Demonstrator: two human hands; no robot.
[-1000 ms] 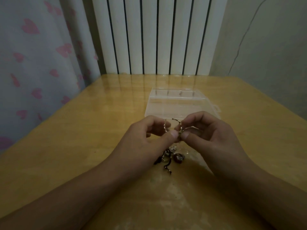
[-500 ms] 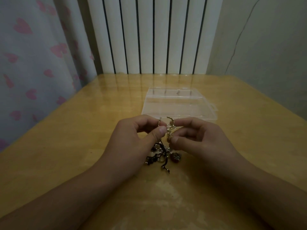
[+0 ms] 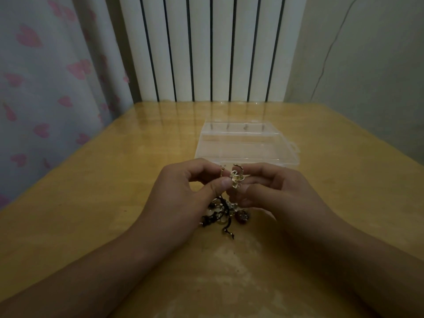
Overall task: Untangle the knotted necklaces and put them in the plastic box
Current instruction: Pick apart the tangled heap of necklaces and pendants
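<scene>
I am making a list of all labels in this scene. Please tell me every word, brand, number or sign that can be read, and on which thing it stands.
None can be read.
Clear plastic box: no label or print visible.
Tangled gold and black necklaces: no lettering visible.
Pale curtain: pink heart shapes only, no text.

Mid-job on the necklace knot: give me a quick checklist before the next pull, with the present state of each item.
1. Left hand pinches the tangle: ok.
2. Right hand pinches the gold flower piece: ok.
3. Rest of the knotted necklaces hangs to the table, supported: ok.
4. Knot loosened enough to pull apart: cannot tell, too small and dim.
5. Plastic box within reach behind the hands: ok.
6. Box lid open to receive a necklace: cannot tell.
</scene>
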